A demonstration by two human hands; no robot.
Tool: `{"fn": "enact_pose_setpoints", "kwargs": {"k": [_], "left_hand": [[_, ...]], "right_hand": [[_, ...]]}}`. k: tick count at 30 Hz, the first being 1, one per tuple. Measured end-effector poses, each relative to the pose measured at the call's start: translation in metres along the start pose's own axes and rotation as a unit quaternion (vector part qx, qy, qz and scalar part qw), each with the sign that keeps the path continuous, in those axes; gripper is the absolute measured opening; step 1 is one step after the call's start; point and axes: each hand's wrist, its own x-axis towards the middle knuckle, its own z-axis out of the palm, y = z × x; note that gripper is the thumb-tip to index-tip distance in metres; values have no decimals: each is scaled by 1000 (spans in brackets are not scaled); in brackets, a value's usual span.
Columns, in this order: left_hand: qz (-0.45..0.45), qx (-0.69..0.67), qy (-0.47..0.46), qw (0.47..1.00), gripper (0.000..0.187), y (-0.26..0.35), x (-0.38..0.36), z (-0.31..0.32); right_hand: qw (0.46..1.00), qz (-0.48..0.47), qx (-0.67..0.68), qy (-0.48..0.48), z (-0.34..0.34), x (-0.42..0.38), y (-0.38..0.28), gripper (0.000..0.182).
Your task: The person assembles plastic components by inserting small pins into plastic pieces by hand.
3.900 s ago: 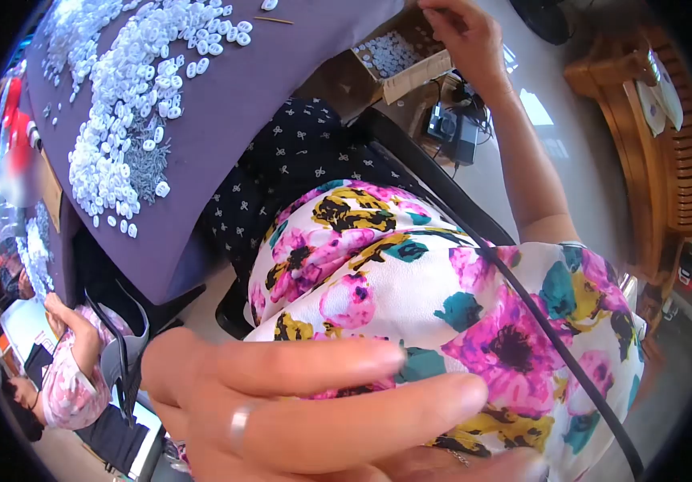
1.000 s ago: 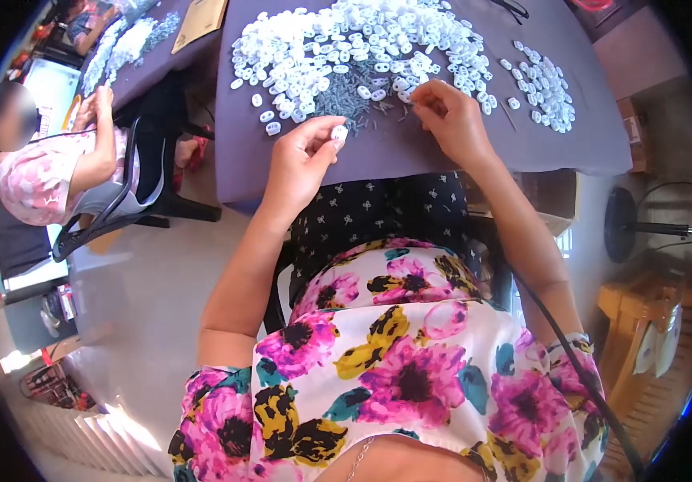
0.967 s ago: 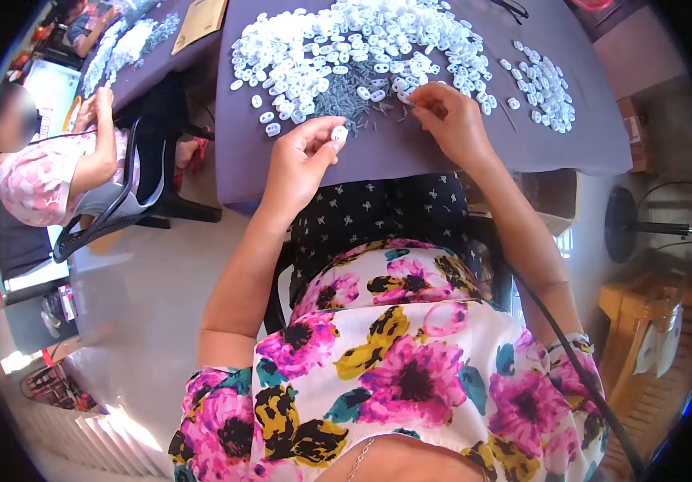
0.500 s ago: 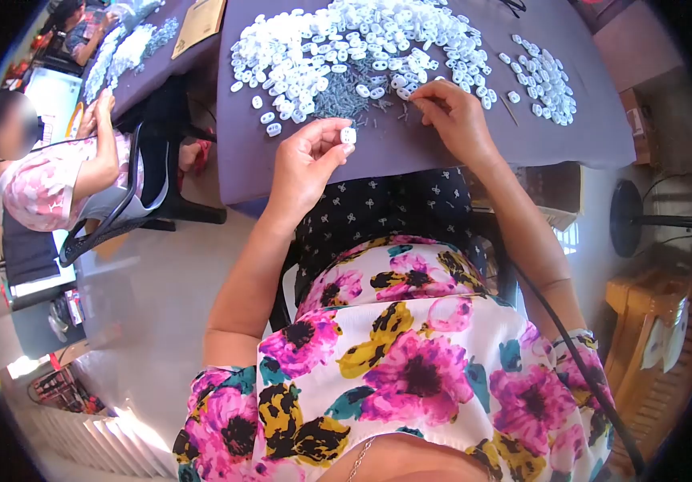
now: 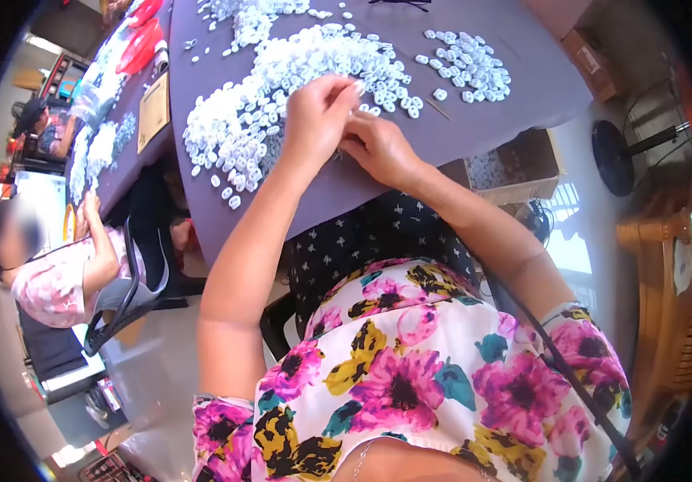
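Note:
Raised over the near part of the table, my left hand (image 5: pixel 320 116) pinches a small white plastic piece (image 5: pixel 359 87) between thumb and fingers. Close beside it, my right hand (image 5: pixel 388 150) has its fingertips drawn together; whatever they hold is hidden. Behind both hands spreads a large heap of white two-holed plastic pieces (image 5: pixel 229 120). Some small grey slender parts (image 5: pixel 270 154) show next to my left wrist, partly covered by it.
A smaller group of white pieces (image 5: pixel 474 68) and a thin stick (image 5: pixel 440 109) lie to the right on the cloth-covered table (image 5: pixel 514 112). An open cardboard box (image 5: pixel 514 167) stands below the edge. Another person (image 5: pixel 69 269) sits at left.
My hands have come together, the left rising and the right moving leftward from the heap. The camera view has shifted, showing more of the table's far side and the box.

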Motion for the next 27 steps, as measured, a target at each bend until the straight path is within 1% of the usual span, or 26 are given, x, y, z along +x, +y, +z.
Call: {"fn": "enact_pose_setpoints", "kwargs": {"k": [2,3,4,5,6,8,11,12,13,15,17,18,19,20,21,22,23,25,26,27], "left_hand": [[9,-47,-41,998,26,7,37,21],[13,-45,-53,997,29,16,48,29],[17,-43,-66,997,33,22,58,35],[13,1,-100,995,48,19,66,37],[13,2,-99,995,48,15,68,35],[74,97,-82,989,45,1,72,26],[51,210,-62,974,32,-14,61,2],[33,240,-69,968,28,-13,57,-3],[32,242,-67,968,28,-14,55,-5],[74,260,-105,957,25,-16,52,-8],[77,286,-104,949,23,-15,52,-13],[79,310,-106,941,21,-14,53,-14],[79,333,-107,933,18,-15,53,-15],[62,331,-104,936,16,-17,53,-19],[64,310,-98,944,14,-24,52,-25],[66,290,-91,950,12,-33,52,-31],[64,293,-74,951,12,-40,52,-38],[35,321,-75,944,12,-44,50,-54],[19,326,-63,943,12,-45,47,-61],[17,327,-58,943,12,-44,43,-70]], "right_hand": [[1000,-13,10,22,2,0,0,8],[1000,-13,11,24,1,0,-1,8],[999,-10,40,32,0,1,-2,6],[997,-5,71,39,-1,0,-3,5],[997,-6,71,39,-1,-1,-6,5],[1000,10,26,1,-4,-1,-8,11],[997,23,77,16,-2,-2,-12,9],[996,22,81,15,-3,-2,-13,9],[997,23,75,18,-3,-2,-14,11],[997,22,70,19,-9,0,-18,13],[986,93,139,22,-24,1,-20,16],[984,112,118,72,-31,3,-8,17],[986,125,51,102,-52,10,-9,16],[985,107,20,134,-67,15,-1,13],[985,129,-80,87,-86,22,11,13],[981,113,-146,53,-99,28,18,14],[979,102,-175,26,-104,33,30,15],[971,88,-222,-22,-105,43,49,16],[972,84,-219,-26,-105,46,55,16],[963,88,-252,-39,-102,49,53,15]]}}
